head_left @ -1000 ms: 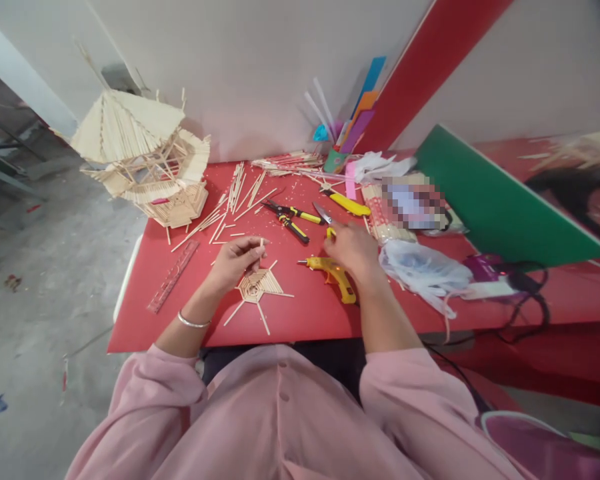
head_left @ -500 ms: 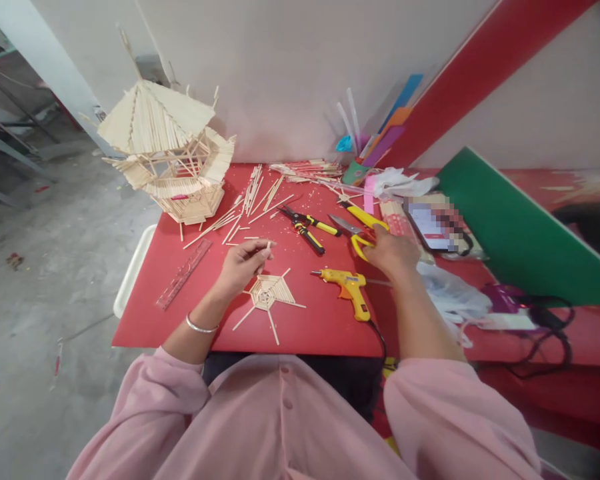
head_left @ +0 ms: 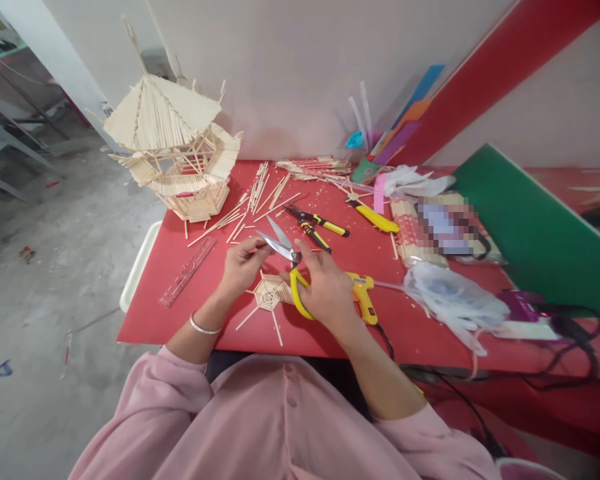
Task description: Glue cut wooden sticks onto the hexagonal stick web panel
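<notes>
While the left hand (head_left: 241, 267) hovers over the desk (head_left: 180, 313) with its grip pinched together at the fingertips, right up against the blades, I honestly can't tell what's between them, it's too small. The right hand (head_left: 326, 291) has its grip wrapped around the yellow loop handles of the scissors (head_left: 283, 247), blades spread apart and pointing toward the left hand, held above the middle of the desk.

Count of stuff:
- one flat stick web (head_left: 271, 293) lying right under both hands, close to the front edge
- one yellow glue gun (head_left: 364, 295) just beside the right hand, cord going off the front edge
- one pair of black and yellow pliers (head_left: 316, 227) and one yellow-handled cutter (head_left: 377, 218) further back
- one clear ruler (head_left: 187, 272) angled near the left edge
- one stick house (head_left: 175, 157) on the back left corner, hanging over the edge
- loose sticks (head_left: 261, 193), too many to count, fanned out behind the hands
- one plastic bag (head_left: 453, 300) off to the right

The only bare red patch is front left, between the ruler and the left wrist. The right side is packed.
</notes>
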Demonstrator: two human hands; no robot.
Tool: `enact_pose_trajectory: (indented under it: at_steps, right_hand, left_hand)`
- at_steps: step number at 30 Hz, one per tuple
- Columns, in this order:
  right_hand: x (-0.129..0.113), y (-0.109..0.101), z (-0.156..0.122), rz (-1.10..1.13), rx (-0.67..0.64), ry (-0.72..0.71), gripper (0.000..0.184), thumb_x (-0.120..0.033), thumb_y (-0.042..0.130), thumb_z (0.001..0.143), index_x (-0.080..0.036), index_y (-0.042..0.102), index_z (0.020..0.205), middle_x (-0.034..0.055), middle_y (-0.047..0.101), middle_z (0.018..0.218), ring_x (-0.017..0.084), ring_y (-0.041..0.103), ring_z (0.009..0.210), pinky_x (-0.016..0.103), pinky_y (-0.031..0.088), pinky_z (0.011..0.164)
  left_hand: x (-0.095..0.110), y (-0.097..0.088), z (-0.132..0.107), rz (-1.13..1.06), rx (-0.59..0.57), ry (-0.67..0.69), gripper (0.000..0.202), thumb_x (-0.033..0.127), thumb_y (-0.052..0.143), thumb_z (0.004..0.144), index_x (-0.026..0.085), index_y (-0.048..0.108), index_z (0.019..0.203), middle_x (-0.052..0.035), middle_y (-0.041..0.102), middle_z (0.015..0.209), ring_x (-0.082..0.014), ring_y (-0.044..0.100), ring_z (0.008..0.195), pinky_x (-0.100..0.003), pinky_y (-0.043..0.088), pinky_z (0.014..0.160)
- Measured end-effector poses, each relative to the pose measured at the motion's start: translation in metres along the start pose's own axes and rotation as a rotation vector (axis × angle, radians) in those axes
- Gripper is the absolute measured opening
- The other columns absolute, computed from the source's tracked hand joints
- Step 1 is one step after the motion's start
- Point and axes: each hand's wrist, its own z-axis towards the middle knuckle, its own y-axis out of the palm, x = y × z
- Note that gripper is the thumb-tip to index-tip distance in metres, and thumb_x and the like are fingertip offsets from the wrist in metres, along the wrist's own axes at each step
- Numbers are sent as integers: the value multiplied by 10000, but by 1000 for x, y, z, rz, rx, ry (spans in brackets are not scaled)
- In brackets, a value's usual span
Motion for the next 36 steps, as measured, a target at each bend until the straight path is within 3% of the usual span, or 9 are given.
enact_pose_trajectory:
  at_steps: [5, 10, 17, 22, 27, 36]
  right_hand:
    - [-4, 1, 3, -42, 14, -23, 605, -521, 486, 987, -200, 542, 1497, 132, 649, 1086, 260, 627, 934, 305, 377, 671]
    - [-7, 3, 3, -48, -2, -20, 594, -522, 459, 1001, -204, 541, 1496, 121, 662, 1101, 242, 627, 921, 302, 352, 659]
    - [-12, -5, 15, -198, -91, -22, 606, -534, 446, 1002, -250, 494, 1535, 124, 653, 1094, 244, 610, 895, 312, 312, 637]
    - [-12, -3, 34, -191, -143, -109, 623, -570, 391, 1010, -246, 494, 1531, 142, 665, 1107, 259, 620, 901, 318, 354, 670]
    - [-8, 7, 51, -167, -233, -178, 604, -539, 396, 1014, -208, 516, 1505, 149, 692, 1166, 278, 653, 982, 324, 405, 748]
    - [4, 22, 67, -127, -378, -221, 573, -562, 393, 1021, -190, 571, 1419, 145, 759, 1121, 292, 702, 979, 334, 419, 751]
  left_hand:
    - [-2, -2, 0, 193, 72, 149, 91, 237, 691, 815, 194, 771, 820, -36, 761, 798, -157, 670, 719, -281, 537, 686]
    - [3, -4, 0, 288, 59, 319, 140, 174, 619, 853, 185, 730, 768, -28, 733, 781, -138, 643, 712, -251, 493, 655]
    - [5, -9, 4, 311, 96, 298, 145, 173, 625, 832, 202, 755, 774, -8, 707, 759, -122, 580, 661, -236, 431, 592]
    - [7, -23, 10, 230, 82, 141, 136, 177, 652, 774, 212, 779, 738, -7, 708, 741, -143, 597, 694, -255, 459, 653]
    - [-7, -30, 18, 51, 95, -61, 97, 195, 700, 697, 197, 790, 734, -9, 696, 709, -153, 603, 716, -246, 447, 634]
    - [-27, -24, 27, -264, 181, -472, 159, 177, 836, 602, 129, 716, 695, 38, 544, 486, -59, 400, 417, -216, 290, 447]
